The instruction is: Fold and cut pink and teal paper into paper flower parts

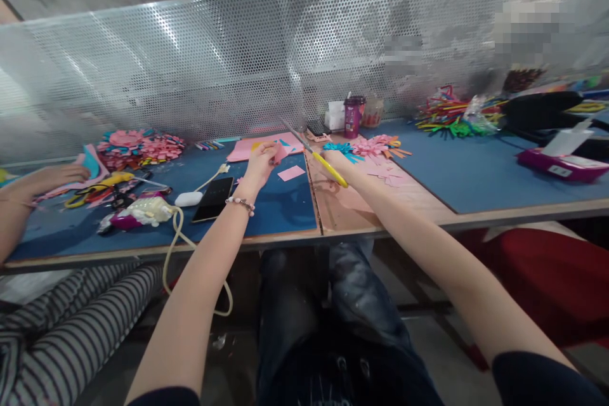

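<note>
My left hand is closed, pinching a small piece of pink paper over the blue mat. Yellow-handled scissors are gripped in my right hand, their long blades pointing up and away to the left. The fingers of that hand are partly hidden behind the handle. Larger pink sheets lie just beyond my left hand. A loose pink rectangle rests on the mat between my hands. Blue paper fringe and pink paper fringe sit beside my right hand.
A phone, a white earphone case and a cable lie to the left. There, a co-worker's hand holds paper. A purple cup stands before the perforated metal divider. A purple tissue pack lies right.
</note>
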The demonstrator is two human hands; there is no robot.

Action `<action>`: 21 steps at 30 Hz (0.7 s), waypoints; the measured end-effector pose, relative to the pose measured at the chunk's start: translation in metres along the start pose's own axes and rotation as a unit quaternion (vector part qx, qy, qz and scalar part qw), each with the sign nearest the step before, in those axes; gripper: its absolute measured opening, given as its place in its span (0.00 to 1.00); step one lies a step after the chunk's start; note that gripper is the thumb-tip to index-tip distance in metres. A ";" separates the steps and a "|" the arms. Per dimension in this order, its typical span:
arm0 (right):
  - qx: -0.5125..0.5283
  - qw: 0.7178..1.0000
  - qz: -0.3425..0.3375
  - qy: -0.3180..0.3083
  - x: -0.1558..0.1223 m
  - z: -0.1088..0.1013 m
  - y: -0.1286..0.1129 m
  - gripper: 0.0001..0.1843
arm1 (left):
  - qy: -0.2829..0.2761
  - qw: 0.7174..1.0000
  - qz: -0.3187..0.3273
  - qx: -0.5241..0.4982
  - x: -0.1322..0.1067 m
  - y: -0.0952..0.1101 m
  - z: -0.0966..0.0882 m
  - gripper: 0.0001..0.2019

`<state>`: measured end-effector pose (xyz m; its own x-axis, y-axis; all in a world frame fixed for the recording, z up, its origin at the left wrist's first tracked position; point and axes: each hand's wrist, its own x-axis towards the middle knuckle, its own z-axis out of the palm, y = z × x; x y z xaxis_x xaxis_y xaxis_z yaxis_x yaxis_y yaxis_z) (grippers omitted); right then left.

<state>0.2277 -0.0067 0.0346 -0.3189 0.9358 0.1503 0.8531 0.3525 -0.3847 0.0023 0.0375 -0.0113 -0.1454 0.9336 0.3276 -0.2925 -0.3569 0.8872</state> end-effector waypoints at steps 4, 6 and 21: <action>-0.061 0.998 -0.015 0.007 -0.001 0.003 -0.001 0.24 | 0.016 0.999 -0.017 -0.026 -0.003 0.003 0.003 0.11; -0.085 0.996 -0.020 0.009 -0.001 0.005 0.000 0.27 | 0.016 0.999 -0.015 -0.045 -0.003 0.004 0.005 0.10; -0.101 0.994 -0.033 0.000 0.001 0.006 -0.001 0.26 | -0.023 0.998 -0.029 -0.043 -0.015 0.013 0.019 0.04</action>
<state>0.2244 -0.0061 0.0296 -0.3764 0.9110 0.1689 0.8961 0.4042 -0.1835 0.0190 0.0198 0.0017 -0.0822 0.9524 0.2935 -0.3801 -0.3022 0.8742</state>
